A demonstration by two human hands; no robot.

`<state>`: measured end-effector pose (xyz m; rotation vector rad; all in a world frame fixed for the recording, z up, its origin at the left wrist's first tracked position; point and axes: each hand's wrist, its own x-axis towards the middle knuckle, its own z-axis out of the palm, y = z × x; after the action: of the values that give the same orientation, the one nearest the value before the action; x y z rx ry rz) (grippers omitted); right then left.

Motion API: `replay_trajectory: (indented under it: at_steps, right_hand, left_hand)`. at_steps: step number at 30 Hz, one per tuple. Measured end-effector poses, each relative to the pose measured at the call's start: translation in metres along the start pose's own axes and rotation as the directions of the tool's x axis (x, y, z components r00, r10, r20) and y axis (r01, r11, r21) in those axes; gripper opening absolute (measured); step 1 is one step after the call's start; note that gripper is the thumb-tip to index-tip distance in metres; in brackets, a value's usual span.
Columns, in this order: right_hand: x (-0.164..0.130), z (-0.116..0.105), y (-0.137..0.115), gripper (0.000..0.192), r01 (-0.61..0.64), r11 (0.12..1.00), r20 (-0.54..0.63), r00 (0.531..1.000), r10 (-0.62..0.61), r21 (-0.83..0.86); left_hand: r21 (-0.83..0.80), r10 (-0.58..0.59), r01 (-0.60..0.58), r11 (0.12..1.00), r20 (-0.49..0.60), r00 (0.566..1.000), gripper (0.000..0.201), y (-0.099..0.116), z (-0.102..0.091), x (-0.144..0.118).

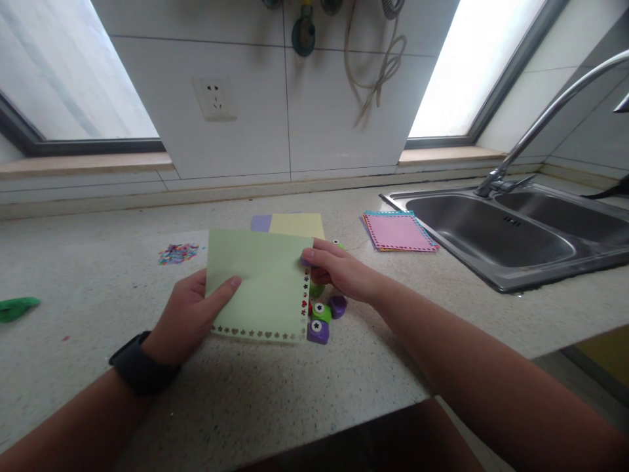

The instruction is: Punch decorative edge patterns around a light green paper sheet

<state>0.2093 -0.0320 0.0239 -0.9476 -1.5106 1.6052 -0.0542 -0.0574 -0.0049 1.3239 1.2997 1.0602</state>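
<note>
A pale green sheet of paper is held up above the counter, with star and heart holes along its bottom edge and part of its right edge. My left hand grips its left side, thumb on top and fingers behind. At the right edge, my right hand is closed around a small purple craft punch, mostly covered by my fingers. Just beyond the paper lie other craft punches: a green one, a purple one and a darker purple one. The sheet partly hides more of them.
Behind the green sheet lie yellow paper and purple paper. A stack of punched sheets, pink on top, sits beside the steel sink. Colourful paper bits form a pile at left. A green object lies far left.
</note>
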Motion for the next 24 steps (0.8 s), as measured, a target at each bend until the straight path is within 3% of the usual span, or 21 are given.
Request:
replay_trajectory:
  at_steps: [24]
  right_hand:
    - [0.0024, -0.0053, 0.0086, 0.027, 0.025, 0.996, 0.009, 1.000, -0.024, -0.081]
  left_hand:
    - [-0.030, 0.010, -0.010, 0.999, 0.002, 1.000, 0.033, -0.0008, 0.0004, -0.0006]
